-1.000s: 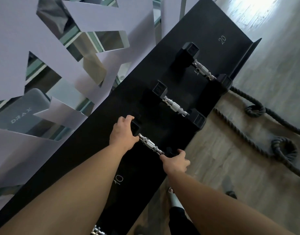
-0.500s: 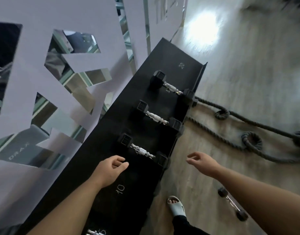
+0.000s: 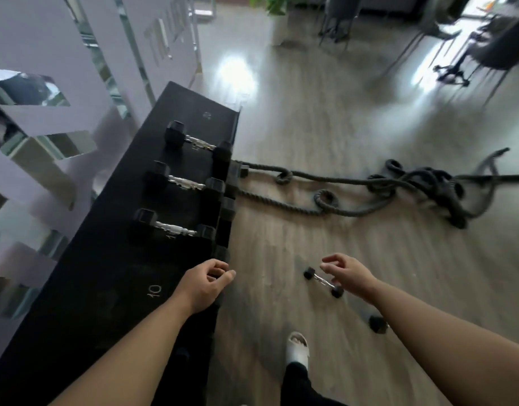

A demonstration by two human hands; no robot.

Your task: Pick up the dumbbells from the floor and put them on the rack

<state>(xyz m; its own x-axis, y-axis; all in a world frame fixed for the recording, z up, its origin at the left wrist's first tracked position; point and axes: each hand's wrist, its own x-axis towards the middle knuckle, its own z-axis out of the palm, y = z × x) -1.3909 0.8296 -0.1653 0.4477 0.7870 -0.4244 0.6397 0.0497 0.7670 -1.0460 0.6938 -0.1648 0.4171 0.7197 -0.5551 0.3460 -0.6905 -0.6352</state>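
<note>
Three black-headed dumbbells with chrome handles lie side by side on the black rack (image 3: 111, 276): a far one (image 3: 198, 143), a middle one (image 3: 185, 183) and a near one (image 3: 174, 227). On the wooden floor lies a small dumbbell (image 3: 319, 279), and the black head of another dumbbell (image 3: 378, 324) shows beside my right forearm. My left hand (image 3: 207, 284) hovers at the rack's front edge, fingers loosely curled and holding nothing. My right hand (image 3: 347, 271) is above the small floor dumbbell, fingers apart and empty.
A thick black rope (image 3: 369, 189) lies coiled and tangled across the floor to the right of the rack. My foot in a white slipper (image 3: 297, 347) stands near the rack. Chairs (image 3: 446, 27) and a potted plant (image 3: 274, 4) stand far back. A patterned mirror wall (image 3: 62, 92) runs behind the rack.
Both hands have let go of the near dumbbell, now resting on the rack. The view has pulled back and turned right; my right hand has swung out over the floor dumbbell.
</note>
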